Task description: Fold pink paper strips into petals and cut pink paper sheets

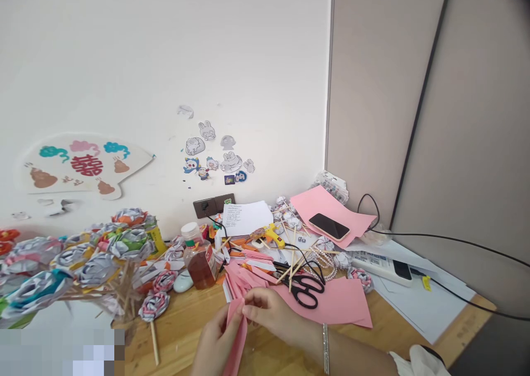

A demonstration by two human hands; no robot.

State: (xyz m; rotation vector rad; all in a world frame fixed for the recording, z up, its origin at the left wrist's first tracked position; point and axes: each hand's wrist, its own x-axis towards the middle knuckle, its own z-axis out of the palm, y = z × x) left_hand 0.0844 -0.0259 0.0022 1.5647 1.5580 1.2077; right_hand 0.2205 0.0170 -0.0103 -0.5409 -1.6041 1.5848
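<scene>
A folded strip of pink paper (pixel 238 349) hangs between my hands, low in the middle of the view. My left hand (pixel 216 340) pinches it near its upper end, thumb on top. The fingertips of my right hand (pixel 275 314) are closed on the same end, from the right. Just beyond lies a pile of pink paper strips (pixel 242 279). Black-handled scissors (pixel 306 298) rest beside my right hand on a pink sheet (pixel 345 304). The lower part of the held strip runs out of view behind my left hand.
A honey-coloured bottle (pixel 201 263) stands beyond my left hand. Paper flowers (pixel 103 254) crowd the left side of the wooden table (pixel 178 337). A yellow glue gun (pixel 271 235), thin sticks, bead strings and a phone (pixel 329 227) lie further back. Cables (pixel 447 237) cross the right side.
</scene>
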